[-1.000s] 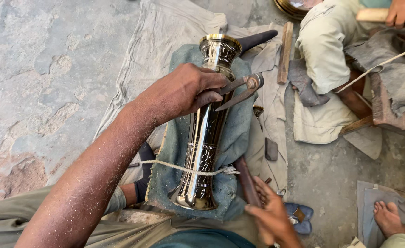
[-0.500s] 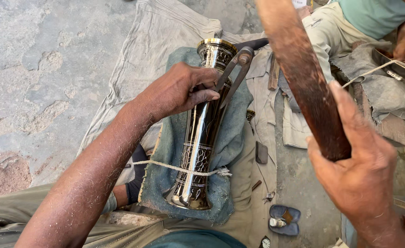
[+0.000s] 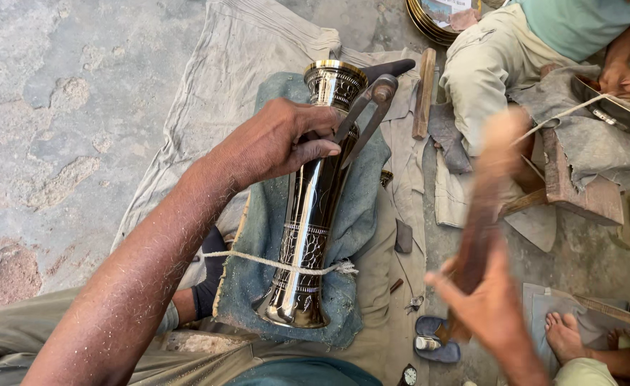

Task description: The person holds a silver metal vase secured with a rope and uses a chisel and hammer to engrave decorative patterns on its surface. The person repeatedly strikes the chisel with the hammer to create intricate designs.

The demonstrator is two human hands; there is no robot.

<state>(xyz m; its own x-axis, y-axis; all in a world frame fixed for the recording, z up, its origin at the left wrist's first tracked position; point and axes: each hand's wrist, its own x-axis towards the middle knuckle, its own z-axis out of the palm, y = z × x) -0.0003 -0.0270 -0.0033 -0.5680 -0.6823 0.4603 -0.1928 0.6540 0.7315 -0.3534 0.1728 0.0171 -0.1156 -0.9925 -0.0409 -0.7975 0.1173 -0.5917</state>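
Blue cloth (image 3: pixel 258 236) cradles vase (image 3: pixel 313 207) (roped).

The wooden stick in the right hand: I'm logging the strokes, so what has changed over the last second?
The right hand took up the wooden stick, raised it high, and it now sits lower, blurred in motion. The left hand stays on the metal dividers against the engraved brass vase, tied by a cord over the blue cushion.
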